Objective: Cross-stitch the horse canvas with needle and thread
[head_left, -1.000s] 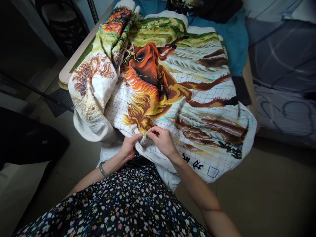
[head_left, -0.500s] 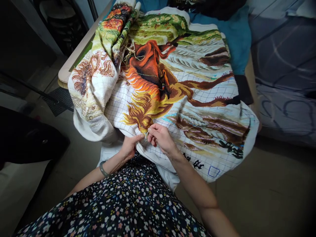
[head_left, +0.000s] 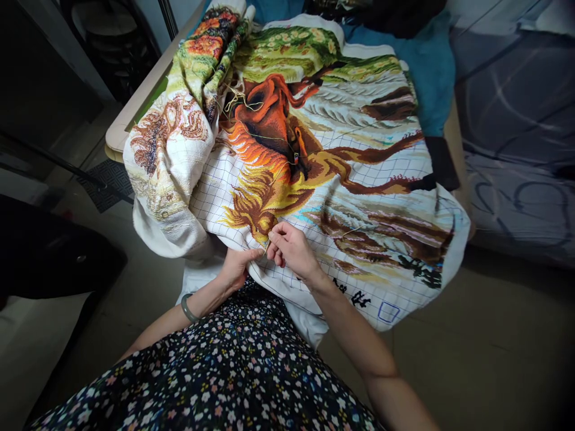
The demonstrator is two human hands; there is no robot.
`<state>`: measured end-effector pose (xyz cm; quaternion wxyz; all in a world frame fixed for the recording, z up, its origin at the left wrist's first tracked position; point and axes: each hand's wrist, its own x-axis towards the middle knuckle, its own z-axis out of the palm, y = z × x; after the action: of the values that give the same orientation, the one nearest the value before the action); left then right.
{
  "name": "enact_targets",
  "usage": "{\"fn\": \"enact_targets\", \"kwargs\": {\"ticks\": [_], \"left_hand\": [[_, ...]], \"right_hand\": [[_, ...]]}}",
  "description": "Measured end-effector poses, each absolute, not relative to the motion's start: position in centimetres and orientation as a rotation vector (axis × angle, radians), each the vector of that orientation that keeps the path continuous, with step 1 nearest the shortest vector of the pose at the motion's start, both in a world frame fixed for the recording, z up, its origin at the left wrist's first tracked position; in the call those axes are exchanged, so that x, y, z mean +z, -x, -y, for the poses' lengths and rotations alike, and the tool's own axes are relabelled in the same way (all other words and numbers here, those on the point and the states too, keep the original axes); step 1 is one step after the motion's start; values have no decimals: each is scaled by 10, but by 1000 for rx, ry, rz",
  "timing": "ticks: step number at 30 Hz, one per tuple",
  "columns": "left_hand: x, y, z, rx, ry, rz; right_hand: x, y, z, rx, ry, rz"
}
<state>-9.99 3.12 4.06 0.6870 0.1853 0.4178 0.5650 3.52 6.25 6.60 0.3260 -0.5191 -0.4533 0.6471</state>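
Note:
A large cross-stitch cloth (head_left: 287, 206) spreads over the table and hangs toward my lap, showing a stitched horse (head_left: 265, 224) with an orange and yellow mane. With thumb on top and the other fingers hidden below, my left hand (head_left: 238, 266) grips the near edge of the cloth. Just right of it, my right hand (head_left: 290, 248) is closed in a pinch beside the horse's muzzle, at the cloth's surface. A thin glint shows at its fingertips; whether it is a needle or thread I cannot make out. Loose yellow threads (head_left: 245, 103) lie on the stitched part.
The table edge (head_left: 120, 129) shows at the left, with a rolled and folded part of the cloth (head_left: 168, 149) over it. A teal cloth (head_left: 433, 78) lies beneath at the right. Grey patterned bedding (head_left: 516, 131) stands to the right, and a dark chair (head_left: 112, 42) at the back left.
Both hands stay in nearly the same place. The right hand's pinching fingers have shifted very slightly, and the cloth lies as before.

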Motion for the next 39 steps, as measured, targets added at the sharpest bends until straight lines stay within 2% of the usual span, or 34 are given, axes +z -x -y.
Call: {"fn": "enact_targets", "kwargs": {"ticks": [39], "left_hand": [[25, 96, -36, 1295, -339, -910]], "right_hand": [[67, -38, -75, 1750, 1418, 1160]]}}
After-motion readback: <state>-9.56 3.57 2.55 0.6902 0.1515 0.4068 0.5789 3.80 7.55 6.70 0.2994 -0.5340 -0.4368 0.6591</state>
